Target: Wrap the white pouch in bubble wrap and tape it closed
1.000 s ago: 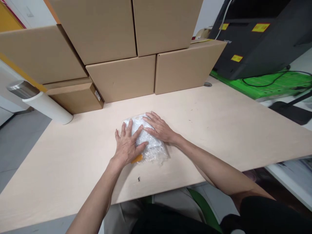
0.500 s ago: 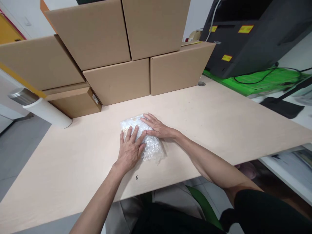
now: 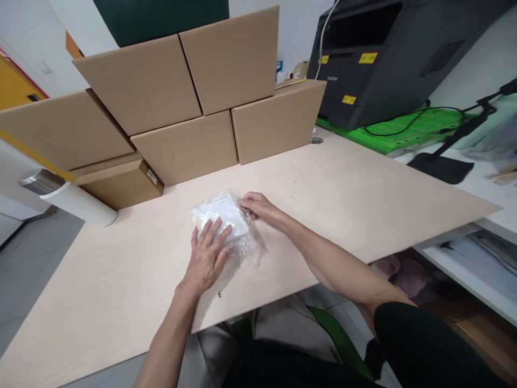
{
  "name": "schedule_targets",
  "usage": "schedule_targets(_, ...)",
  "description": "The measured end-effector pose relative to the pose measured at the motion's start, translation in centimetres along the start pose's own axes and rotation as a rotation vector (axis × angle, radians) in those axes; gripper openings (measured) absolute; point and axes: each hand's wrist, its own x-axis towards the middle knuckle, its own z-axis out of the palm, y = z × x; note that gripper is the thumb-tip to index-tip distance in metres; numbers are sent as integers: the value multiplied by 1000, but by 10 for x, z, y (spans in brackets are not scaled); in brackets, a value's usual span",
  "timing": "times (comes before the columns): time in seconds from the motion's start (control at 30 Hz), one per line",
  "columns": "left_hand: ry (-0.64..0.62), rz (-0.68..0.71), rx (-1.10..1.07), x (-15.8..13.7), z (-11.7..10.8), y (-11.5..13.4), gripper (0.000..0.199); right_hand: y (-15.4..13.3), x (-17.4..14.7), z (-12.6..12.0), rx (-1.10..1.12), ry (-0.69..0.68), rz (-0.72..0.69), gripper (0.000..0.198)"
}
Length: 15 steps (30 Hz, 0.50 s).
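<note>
A flat white item (image 3: 223,209) in clear plastic wrap lies on the pale wooden table (image 3: 343,205), in front of the cardboard boxes. Crinkled bubble wrap (image 3: 244,245) spreads out along its near side. My left hand (image 3: 207,256) rests on the packet's near left part with its fingers spread. At the packet's right edge, my right hand (image 3: 258,207) is closed, thumb and fingers pinching the edge of the bubble wrap. Those fingertips are partly hidden.
Several cardboard boxes (image 3: 183,148) stand stacked along the table's back. A white bottle with a metal cap (image 3: 83,202) stands at the left. Behind to the right sits a dark printer (image 3: 355,75) above a green surface (image 3: 399,132). A small dark mark (image 3: 220,294) lies near the front edge.
My right hand has gone from lying flat on the packet to pinching its right edge. More of the white item's top shows. My left hand has slid slightly towards me, and the view has shifted.
</note>
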Motion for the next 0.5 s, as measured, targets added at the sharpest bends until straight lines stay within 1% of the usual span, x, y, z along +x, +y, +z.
schedule_targets(0.1,145,-71,-240,1,-3,2,44,-8,-8,-3,25,-123,-13,33)
schedule_targets(0.2,338,-214,-482,0,-6,7,45,-15,-16,-6,124,-286,-34,33)
schedule_targets(0.27,450,-296,-578,0,-8,11,48,-16,-20,-5,148,-356,-35,37)
schedule_targets(0.33,550,-343,-645,1,-10,15,51,-14,-20,-2,139,-333,-42,40)
schedule_targets(0.43,706,-406,-761,3,-15,12,55,-11,-16,2,142,-158,-66,28)
schedule_targets(0.5,848,-465,-839,1,-19,0,54,-10,-12,1,203,-36,-86,20)
